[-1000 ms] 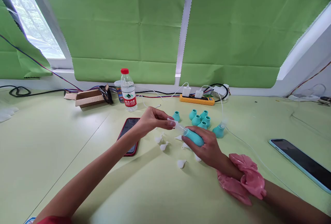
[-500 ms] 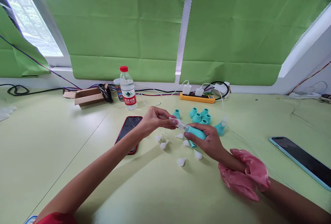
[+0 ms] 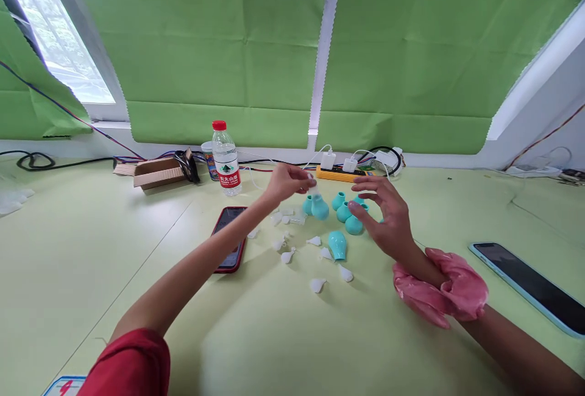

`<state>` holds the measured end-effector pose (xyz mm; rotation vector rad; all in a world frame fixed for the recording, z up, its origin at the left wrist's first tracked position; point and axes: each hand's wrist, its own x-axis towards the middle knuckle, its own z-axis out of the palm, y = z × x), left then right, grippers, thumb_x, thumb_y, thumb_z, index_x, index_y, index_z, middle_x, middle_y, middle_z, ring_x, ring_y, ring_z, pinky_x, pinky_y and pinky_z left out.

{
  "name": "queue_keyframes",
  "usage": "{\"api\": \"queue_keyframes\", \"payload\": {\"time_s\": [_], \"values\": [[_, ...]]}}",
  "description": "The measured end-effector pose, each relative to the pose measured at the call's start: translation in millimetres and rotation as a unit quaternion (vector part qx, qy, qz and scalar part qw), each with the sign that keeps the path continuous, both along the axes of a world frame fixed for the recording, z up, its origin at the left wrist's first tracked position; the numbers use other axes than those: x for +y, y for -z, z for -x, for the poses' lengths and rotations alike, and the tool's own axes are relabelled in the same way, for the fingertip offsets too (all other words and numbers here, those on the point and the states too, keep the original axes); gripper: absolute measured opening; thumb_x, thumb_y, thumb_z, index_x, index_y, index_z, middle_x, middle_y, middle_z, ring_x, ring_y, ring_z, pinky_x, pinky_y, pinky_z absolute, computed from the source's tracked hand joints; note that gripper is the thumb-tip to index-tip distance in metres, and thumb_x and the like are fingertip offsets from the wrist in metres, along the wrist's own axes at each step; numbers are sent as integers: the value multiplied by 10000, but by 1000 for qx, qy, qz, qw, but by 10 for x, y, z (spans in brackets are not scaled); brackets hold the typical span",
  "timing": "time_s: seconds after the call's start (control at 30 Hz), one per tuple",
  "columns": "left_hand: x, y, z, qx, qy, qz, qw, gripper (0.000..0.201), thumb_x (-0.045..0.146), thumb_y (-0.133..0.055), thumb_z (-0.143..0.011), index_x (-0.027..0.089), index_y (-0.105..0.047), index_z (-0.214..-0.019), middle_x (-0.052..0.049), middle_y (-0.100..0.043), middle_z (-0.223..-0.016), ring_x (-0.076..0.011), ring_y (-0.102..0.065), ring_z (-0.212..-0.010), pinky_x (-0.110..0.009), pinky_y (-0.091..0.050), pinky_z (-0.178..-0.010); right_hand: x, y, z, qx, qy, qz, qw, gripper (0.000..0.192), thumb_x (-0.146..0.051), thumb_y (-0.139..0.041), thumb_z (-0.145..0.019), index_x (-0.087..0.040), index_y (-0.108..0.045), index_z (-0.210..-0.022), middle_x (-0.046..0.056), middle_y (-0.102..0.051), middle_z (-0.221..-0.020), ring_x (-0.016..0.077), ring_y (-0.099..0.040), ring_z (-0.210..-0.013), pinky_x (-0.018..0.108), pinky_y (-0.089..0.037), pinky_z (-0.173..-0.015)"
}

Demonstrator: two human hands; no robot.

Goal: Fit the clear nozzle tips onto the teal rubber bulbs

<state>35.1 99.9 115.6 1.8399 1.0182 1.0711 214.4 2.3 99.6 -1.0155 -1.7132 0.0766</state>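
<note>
Hands have parted since a moment ago, when both worked one teal bulb between them. Now my left hand (image 3: pixel 287 181) pinches the clear tip of a bulb (image 3: pixel 319 208) and stands it beside the teal cluster (image 3: pixel 348 210) on the tabletop (image 3: pixel 137 250). My right hand (image 3: pixel 384 216), spread and holding nothing, hovers over that cluster. Another bulb (image 3: pixel 337 243) lies flat among white tips (image 3: pixel 318 285).
</note>
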Motion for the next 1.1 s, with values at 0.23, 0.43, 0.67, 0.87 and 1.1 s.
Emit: {"api": "queue_keyframes", "payload": {"time_s": [0.23,0.43,0.67,0.87,1.1], "values": [[-15,455,-332,109,10,-89,990,153,209,-594,-641,97,-631,-740,-46,-642,-721,-140,-586,-657,-235,-477,-644,23,93,55,-200,-66,95,973,144,-253,-514,-736,-188,-558,-857,52,-583,-826,185,-520,-775,312,-434,-670],[-65,382,-235,211,-4,-134,968,416,279,-577,-676,122,-538,-1060,-62,-615,-926,-122,-581,-661,-235,-449,-709,99,430,121,-439,-74,137,885,249,-274,-506,-745,-159,-576,-954,90,-603,-866,247,-469,-932,356,-379,-762],[-278,503,219,399,44,-144,904,216,228,-557,-652,184,-637,-848,-42,-616,-664,-209,-575,-709,-309,-436,-678,110,541,192,-516,-40,85,851,264,-284,-460,-784,-159,-553,-997,115,-576,-917,274,-438,-952,414,-331,-777],[-261,702,356,477,53,-136,866,237,184,-533,-643,157,-634,-855,-109,-620,-788,-272,-559,-813,-350,-433,-663,153,579,376,-491,-70,72,865,260,-224,-375,-828,-136,-523,-1023,115,-554,-949,236,-460,-931,359,-373,-774],[-215,738,380,448,41,-124,884,172,121,-507,-638,152,-649,-730,-84,-626,-702,-218,-585,-714,-293,-436,-636,471,623,588,-462,-26,146,874,285,-148,-376,-817,-137,-455,-1091,135,-541,-988,238,-496,-958,326,-406,-756]]}}
